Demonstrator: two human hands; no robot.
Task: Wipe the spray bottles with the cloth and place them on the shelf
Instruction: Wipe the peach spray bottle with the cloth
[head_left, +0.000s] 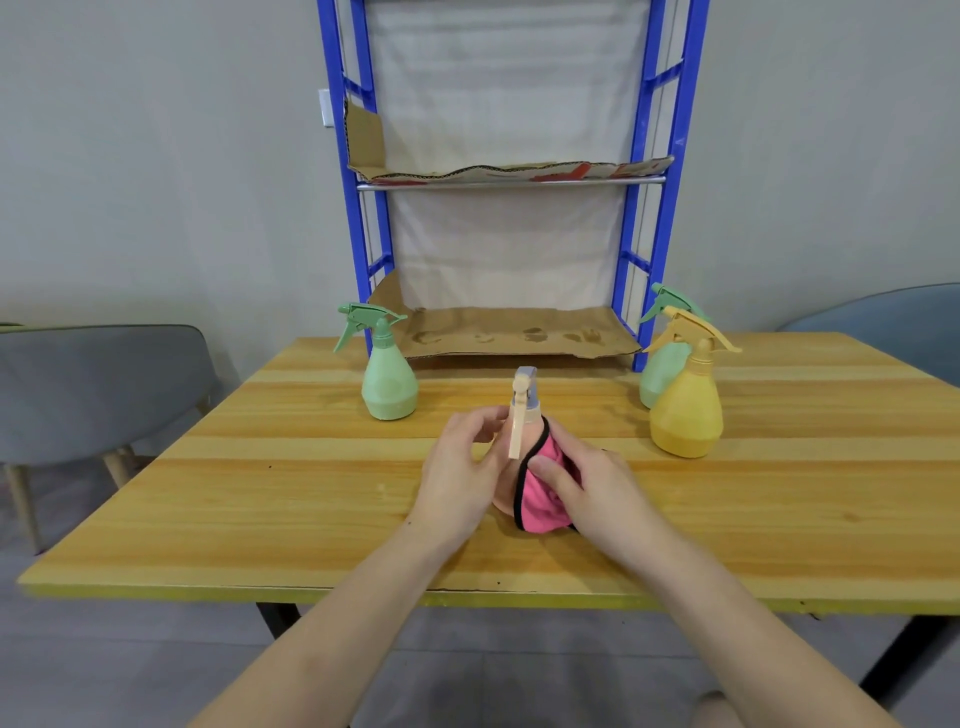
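Where the wooden table reaches the left of my view, a grey chair stands beside it. The left green spray bottle stands upright on the table's far side, just in front of the shelf's left post and untouched.

At centre, the left hand grips the peach spray bottle from its left side, fingers curled round the body. That bottle stands upright on the table with its trigger facing me. The pink cloth, edged in black, wraps the bottle's right side. The right hand holds the cloth against the bottle, thumb pressed on the fabric and fingers curled behind it.

Behind this, the blue shelf stands at the table's far edge. I see cardboard liners on both its tiers and no bottles on them.

At right, the right green spray bottle stands close behind the yellow spray bottle, beside the shelf's right post. A blue-grey chair sits at the far right.
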